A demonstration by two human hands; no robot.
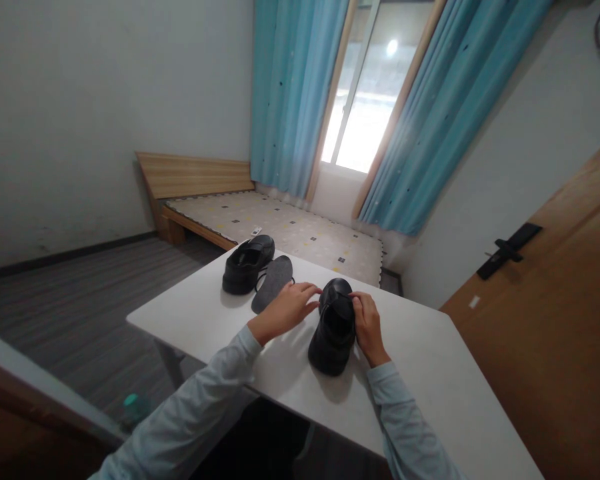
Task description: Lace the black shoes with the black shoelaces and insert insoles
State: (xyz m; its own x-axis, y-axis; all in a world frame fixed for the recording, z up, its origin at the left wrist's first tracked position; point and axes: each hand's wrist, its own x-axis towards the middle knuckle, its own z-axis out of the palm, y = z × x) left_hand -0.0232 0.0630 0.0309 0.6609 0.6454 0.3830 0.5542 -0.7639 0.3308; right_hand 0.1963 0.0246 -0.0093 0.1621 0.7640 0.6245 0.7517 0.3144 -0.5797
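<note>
A black shoe [331, 340] stands on the white table in front of me, its toe pointing away and its opening facing up. My right hand [367, 327] holds its right side near the tongue, fingertips bent over the edge. On the other side, my left hand [291, 308] reaches across with fingers stretched out, the tips at the shoe's left edge; whether they touch it I cannot tell. Under and behind that hand lies a dark grey insole [276, 280], with thin black laces showing by its edges. The second black shoe [249, 263] rests farther left.
The white table [420, 347] spans the space before me. Beyond it is a low wooden bed [300, 230] with a patterned mattress, below blue curtains [300, 100]. A wooden door [545, 300] stands at right. A green-capped item [131, 401] is on the floor at left.
</note>
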